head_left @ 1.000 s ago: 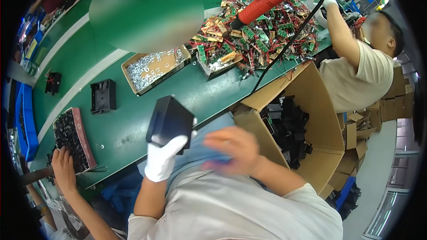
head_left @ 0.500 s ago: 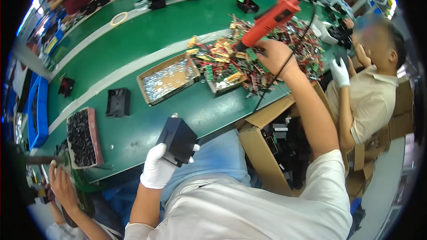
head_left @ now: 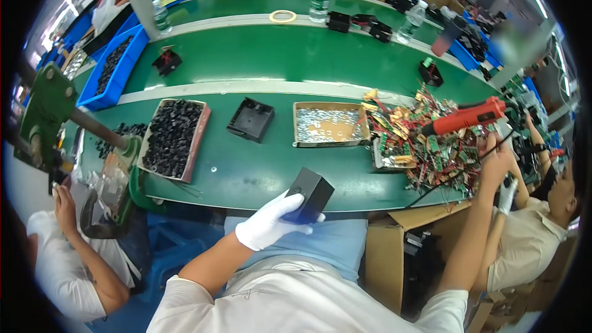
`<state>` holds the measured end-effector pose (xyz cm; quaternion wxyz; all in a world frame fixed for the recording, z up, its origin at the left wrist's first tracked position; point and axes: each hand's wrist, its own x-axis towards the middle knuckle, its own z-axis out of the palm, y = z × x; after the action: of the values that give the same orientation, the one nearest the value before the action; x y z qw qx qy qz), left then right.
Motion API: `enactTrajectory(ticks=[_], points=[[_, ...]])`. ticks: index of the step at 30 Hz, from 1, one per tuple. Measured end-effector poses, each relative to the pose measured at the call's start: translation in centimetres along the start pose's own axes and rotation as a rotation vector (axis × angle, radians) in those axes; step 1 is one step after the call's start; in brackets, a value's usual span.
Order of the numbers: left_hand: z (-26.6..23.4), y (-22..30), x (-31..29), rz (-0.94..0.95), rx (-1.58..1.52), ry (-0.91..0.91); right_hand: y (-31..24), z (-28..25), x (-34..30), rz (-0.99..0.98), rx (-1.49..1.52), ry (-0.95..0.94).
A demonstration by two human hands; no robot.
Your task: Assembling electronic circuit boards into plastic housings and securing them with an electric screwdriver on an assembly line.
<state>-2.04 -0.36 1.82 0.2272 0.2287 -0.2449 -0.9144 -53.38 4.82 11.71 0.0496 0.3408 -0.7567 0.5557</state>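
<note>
A black plastic box (head_left: 315,190) is held above the table's front edge in my white-gloved left hand (head_left: 269,224); its thumb lies on the near face and its fingertips show at the lower right. My bare right hand (head_left: 495,159) reaches to the right edge of a heap of small green circuit boards with red and black wires (head_left: 441,148). A red electric screwdriver (head_left: 468,117) lies slanted over the heap, just beyond this hand, its black cable crossing by the hand. How its fingers close is unclear. An open black box shell (head_left: 251,119) stands on the green table.
A box of small metal pieces (head_left: 331,124) is left of the heap; a box of black parts (head_left: 174,139) sits farther left, beside a green hand press (head_left: 132,172). Co-workers sit on both sides. A cardboard carton (head_left: 383,256) stands below the table edge at right.
The view has swung, so the table now runs level. My right hand has moved from near the screwdriver's nose to the heap's right side. My left hand still holds the black box.
</note>
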Motion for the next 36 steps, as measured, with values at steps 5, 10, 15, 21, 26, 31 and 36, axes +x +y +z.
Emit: enactTrajectory(ticks=[5, 10, 15, 21, 26, 31, 36], points=[[-0.8, -0.7, 0.6, 0.093, 0.074, -0.023, -1.9, 0.0, 1.0, -0.16, -0.17, -0.086], [-1.8, -0.7, 0.9, 0.135, 0.047, -0.021, -0.8, -0.6, 1.1, -0.313, -0.67, -0.089], [-1.5, 0.2, 0.6, 0.098, 0.292, 0.034, 1.6, -0.1, 0.9, -0.316, -0.515, -0.053], [-1.3, 0.7, 0.5, 0.04, 0.413, 0.056, 0.8, 0.2, 1.8, -0.159, -0.169, 0.209], [-1.3, 0.4, 0.9, 0.11, 0.409, 0.032, -1.1, 0.5, 2.0, -0.098, 0.292, 0.157], [-1.4, -0.7, 1.7, 0.282, 0.57, 0.027, -1.6, -0.5, 3.0, 0.002, 0.145, 0.011], [-1.0, 0.3, 1.3, 0.572, 1.132, 0.136, -3.7, -2.5, -1.5, 0.141, 0.942, -0.061]])
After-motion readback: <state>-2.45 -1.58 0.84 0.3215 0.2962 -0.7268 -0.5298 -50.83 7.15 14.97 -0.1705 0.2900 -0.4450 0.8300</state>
